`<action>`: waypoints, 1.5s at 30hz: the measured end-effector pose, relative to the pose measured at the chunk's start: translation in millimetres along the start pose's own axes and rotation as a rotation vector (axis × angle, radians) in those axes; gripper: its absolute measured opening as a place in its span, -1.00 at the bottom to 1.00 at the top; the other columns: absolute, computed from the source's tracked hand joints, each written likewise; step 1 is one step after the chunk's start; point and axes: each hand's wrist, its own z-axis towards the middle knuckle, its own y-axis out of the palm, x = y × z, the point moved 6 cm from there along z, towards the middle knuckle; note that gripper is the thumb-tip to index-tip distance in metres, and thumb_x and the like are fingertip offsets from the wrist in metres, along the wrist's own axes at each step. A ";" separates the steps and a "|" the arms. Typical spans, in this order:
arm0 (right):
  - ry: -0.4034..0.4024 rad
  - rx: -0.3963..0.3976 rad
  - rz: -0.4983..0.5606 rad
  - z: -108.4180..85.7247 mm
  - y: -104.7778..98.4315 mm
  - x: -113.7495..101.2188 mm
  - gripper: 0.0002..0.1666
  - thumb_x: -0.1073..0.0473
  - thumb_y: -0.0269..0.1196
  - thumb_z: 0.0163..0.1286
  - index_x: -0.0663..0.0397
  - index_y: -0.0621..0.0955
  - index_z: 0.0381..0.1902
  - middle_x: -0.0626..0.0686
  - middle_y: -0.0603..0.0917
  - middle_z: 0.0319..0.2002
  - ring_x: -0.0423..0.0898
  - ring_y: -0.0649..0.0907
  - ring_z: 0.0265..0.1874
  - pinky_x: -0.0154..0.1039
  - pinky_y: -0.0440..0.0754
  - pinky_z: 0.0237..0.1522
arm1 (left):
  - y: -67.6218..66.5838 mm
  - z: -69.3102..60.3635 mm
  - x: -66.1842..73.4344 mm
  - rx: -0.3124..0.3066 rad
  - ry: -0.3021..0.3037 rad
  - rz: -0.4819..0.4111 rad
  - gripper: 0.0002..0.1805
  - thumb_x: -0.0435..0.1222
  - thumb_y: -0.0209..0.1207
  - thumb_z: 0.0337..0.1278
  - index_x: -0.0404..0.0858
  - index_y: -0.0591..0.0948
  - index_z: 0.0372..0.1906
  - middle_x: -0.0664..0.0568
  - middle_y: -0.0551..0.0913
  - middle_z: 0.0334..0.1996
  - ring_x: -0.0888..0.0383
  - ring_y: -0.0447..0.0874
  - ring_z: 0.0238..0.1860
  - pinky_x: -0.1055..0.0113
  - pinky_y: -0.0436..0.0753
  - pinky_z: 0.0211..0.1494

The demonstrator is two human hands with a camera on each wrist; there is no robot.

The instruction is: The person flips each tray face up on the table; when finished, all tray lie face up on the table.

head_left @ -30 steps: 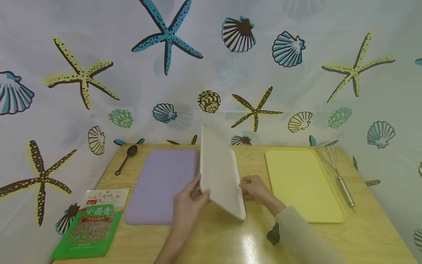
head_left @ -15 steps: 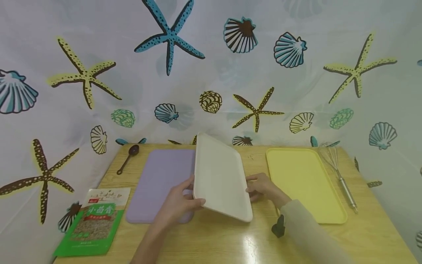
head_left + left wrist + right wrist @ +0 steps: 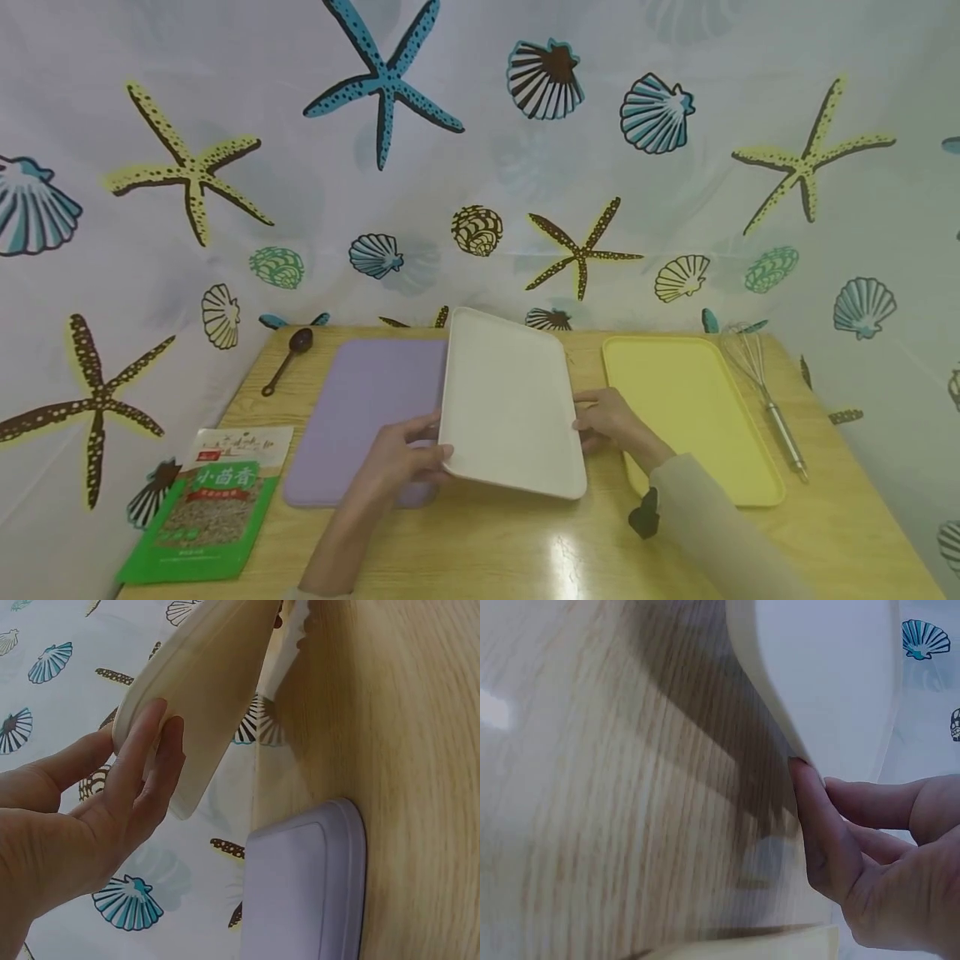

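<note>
A white rectangular tray (image 3: 510, 400) is held up over the middle of the wooden table, tilted with its left side higher. My left hand (image 3: 397, 458) grips its left edge, thumb on the upper face; in the left wrist view the fingers (image 3: 139, 750) spread along the tray's underside. The right edge is pinched by my right hand (image 3: 611, 421), and the right wrist view has its thumb and fingertips on the rim of the white tray (image 3: 825, 675). Left of it lies a purple tray (image 3: 367, 417), partly covered by the left hand.
A yellow tray (image 3: 690, 417) lies at the right, with a wire whisk (image 3: 768, 400) beside it. At the left are a dark spoon (image 3: 288, 362) and a green seed packet (image 3: 210, 508). A shell-print curtain (image 3: 480, 167) hangs behind the table (image 3: 480, 550).
The white tray has turned from nearly upright toward flat, its left side lowering and its right edge shifting right. Both hands have kept hold; the left moved left, the right moved slightly right.
</note>
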 end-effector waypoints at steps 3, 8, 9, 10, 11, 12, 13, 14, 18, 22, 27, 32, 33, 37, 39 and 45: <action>-0.009 0.008 -0.004 -0.2 -4.4 -2.9 -0.37 0.55 0.19 0.14 0.48 0.40 0.23 0.32 0.71 -0.30 0.12 0.74 -0.43 -0.05 0.74 -0.41 | -2.9 3.3 -4.7 0.014 -0.008 -0.018 -0.37 -0.55 0.18 0.12 -0.48 0.31 0.34 -0.40 0.47 0.07 -0.06 0.71 -0.30 -0.01 0.71 -0.14; -0.032 0.015 -0.019 2.2 -10.1 -4.2 -0.38 0.57 0.18 0.15 0.50 0.40 0.23 0.29 0.71 -0.37 0.11 0.74 -0.46 -0.02 0.74 -0.41 | -5.9 8.7 -14.2 0.040 -0.021 -0.006 -0.42 -0.57 0.15 0.12 -0.55 0.34 0.29 -0.42 0.48 0.01 -0.06 0.70 -0.29 0.04 0.73 -0.20; -0.042 0.017 -0.025 2.4 -10.9 -4.8 -0.38 0.58 0.18 0.15 0.51 0.39 0.23 0.29 0.72 -0.38 0.11 0.74 -0.47 -0.02 0.74 -0.41 | -6.3 10.3 -16.4 0.049 -0.022 -0.001 -0.42 -0.58 0.15 0.10 -0.56 0.34 0.28 -0.41 0.49 -0.02 -0.06 0.70 -0.30 0.05 0.74 -0.23; -0.050 0.018 -0.027 2.8 -11.5 -4.9 -0.38 0.58 0.17 0.14 0.51 0.39 0.22 0.29 0.72 -0.40 0.11 0.74 -0.47 -0.01 0.74 -0.42 | -6.5 12.0 -18.6 0.058 -0.022 0.003 -0.43 -0.59 0.15 0.09 -0.57 0.35 0.27 -0.41 0.49 -0.05 -0.07 0.70 -0.31 0.06 0.74 -0.26; -0.054 0.019 -0.027 3.4 -11.9 -4.9 -0.37 0.58 0.16 0.13 0.53 0.39 0.22 0.29 0.72 -0.41 0.11 0.74 -0.48 -0.01 0.74 -0.43 | -6.7 13.8 -20.8 0.070 -0.023 0.008 -0.43 -0.60 0.16 0.07 -0.58 0.37 0.25 -0.40 0.50 -0.08 -0.08 0.71 -0.33 0.05 0.74 -0.26; -0.058 0.022 -0.029 3.7 -12.3 -4.7 -0.36 0.59 0.16 0.12 0.53 0.38 0.22 0.29 0.72 -0.41 0.11 0.74 -0.48 -0.02 0.74 -0.45 | -6.8 15.7 -23.2 0.082 -0.023 0.016 -0.44 -0.62 0.16 0.05 -0.60 0.38 0.23 -0.39 0.51 -0.11 -0.09 0.71 -0.35 0.03 0.73 -0.27; -0.059 0.028 -0.031 4.2 -12.8 -4.3 -0.36 0.59 0.15 0.11 0.54 0.38 0.22 0.28 0.72 -0.42 0.11 0.73 -0.49 -0.03 0.74 -0.46 | -6.5 17.4 -25.4 0.088 -0.024 0.026 -0.45 -0.63 0.15 0.04 -0.60 0.39 0.22 -0.38 0.51 -0.13 -0.10 0.71 -0.36 0.01 0.73 -0.26; -0.057 0.033 -0.035 4.7 -13.2 -3.7 -0.36 0.59 0.15 0.11 0.54 0.38 0.22 0.28 0.71 -0.41 0.10 0.73 -0.49 -0.04 0.74 -0.48 | -6.1 18.9 -27.7 0.096 -0.025 0.039 -0.46 -0.64 0.15 0.03 -0.61 0.40 0.21 -0.36 0.52 -0.15 -0.09 0.71 -0.37 0.00 0.73 -0.26; -0.037 0.049 -0.038 6.5 -15.1 -0.1 -0.36 0.59 0.14 0.10 0.52 0.40 0.22 0.29 0.71 -0.39 0.08 0.73 -0.49 -0.09 0.73 -0.52 | -2.7 22.6 -35.0 0.106 -0.029 0.086 -0.48 -0.67 0.14 0.02 -0.64 0.41 0.18 -0.37 0.51 -0.17 -0.07 0.71 -0.40 0.00 0.73 -0.27; -0.039 0.050 -0.054 6.1 -19.0 1.4 -0.38 0.59 0.13 0.12 0.53 0.40 0.21 0.30 0.71 -0.38 0.10 0.74 -0.47 -0.09 0.74 -0.50 | 2.7 23.8 -38.2 0.100 -0.021 0.141 -0.48 -0.67 0.13 0.03 -0.65 0.40 0.18 -0.39 0.50 -0.14 -0.02 0.65 -0.40 0.04 0.74 -0.27; -0.052 0.053 -0.088 4.7 -24.4 1.4 -0.38 0.58 0.13 0.13 0.54 0.39 0.22 0.32 0.70 -0.36 0.14 0.74 -0.44 -0.07 0.74 -0.46 | 8.9 31.8 -46.1 0.108 -0.014 0.168 -0.49 -0.69 0.12 -0.01 -0.64 0.42 0.16 -0.35 0.56 -0.26 -0.01 0.65 -0.45 0.07 0.74 -0.31; -0.027 0.076 -0.103 4.7 -28.7 1.7 -0.35 0.58 0.14 0.13 0.54 0.36 0.25 0.36 0.69 -0.30 0.14 0.74 -0.45 -0.10 0.74 -0.49 | 14.7 35.0 -48.1 0.116 -0.025 0.200 -0.47 -0.71 0.11 -0.05 -0.66 0.41 0.16 -0.30 0.56 -0.33 -0.01 0.64 -0.43 0.10 0.75 -0.34; -0.023 0.077 -0.107 4.4 -29.4 1.5 -0.34 0.58 0.14 0.13 0.54 0.35 0.25 0.38 0.68 -0.28 0.14 0.74 -0.45 -0.10 0.74 -0.49 | 15.9 35.3 -47.8 0.116 -0.026 0.209 -0.47 -0.72 0.11 -0.06 -0.66 0.42 0.15 -0.30 0.56 -0.34 -0.02 0.64 -0.42 0.11 0.75 -0.34; -0.016 0.084 -0.116 4.7 -32.0 2.2 -0.33 0.58 0.14 0.11 0.55 0.35 0.25 0.42 0.67 -0.23 0.13 0.74 -0.47 -0.11 0.73 -0.51 | 20.0 37.2 -48.3 0.124 -0.019 0.236 -0.52 -0.74 0.10 -0.09 -0.64 0.50 0.08 -0.28 0.57 -0.39 -0.04 0.65 -0.41 0.13 0.75 -0.36; -0.021 0.080 -0.125 5.5 -33.5 3.3 -0.32 0.58 0.13 0.09 0.58 0.34 0.25 0.42 0.66 -0.23 0.13 0.74 -0.47 -0.11 0.73 -0.52 | 21.5 38.0 -48.0 0.124 -0.011 0.251 -0.56 -0.72 0.09 -0.09 -0.63 0.54 0.03 -0.26 0.56 -0.41 -0.04 0.65 -0.41 0.14 0.75 -0.37; -0.039 0.056 -0.144 6.8 -37.9 4.7 -0.30 0.56 0.12 0.05 0.62 0.33 0.23 0.36 0.65 -0.28 0.07 0.73 -0.49 -0.15 0.73 -0.51 | 24.7 42.1 -49.3 0.111 0.007 0.277 -0.56 -0.69 0.08 -0.04 -0.62 0.52 0.06 -0.24 0.56 -0.38 -0.02 0.65 -0.39 0.17 0.75 -0.37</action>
